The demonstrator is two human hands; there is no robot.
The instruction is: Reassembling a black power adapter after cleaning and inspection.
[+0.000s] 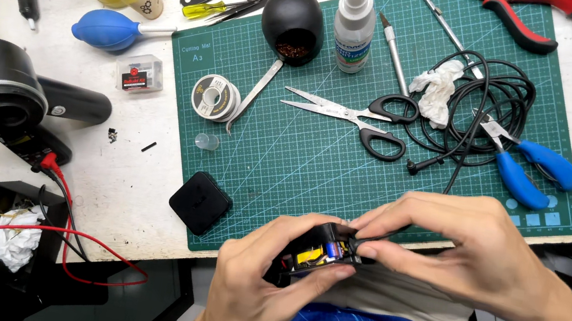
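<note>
Slippage threatens: your left hand cradles the opened black adapter above your lap, right hand fingers pinched on its cable end; tugging could snap internal wires

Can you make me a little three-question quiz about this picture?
1. True or false: the scissors lie open on the green cutting mat.
2. Which hand cradles the opened black device from below? A) left hand B) right hand
3. Fill in: the blue-handled pliers lie to the ______ of the scissors in the picture.

Key
1. True: the blades are spread apart on the mat.
2. A. The left hand holds it from below, while the right hand's fingertips pinch at its top edge.
3. Right.
</note>
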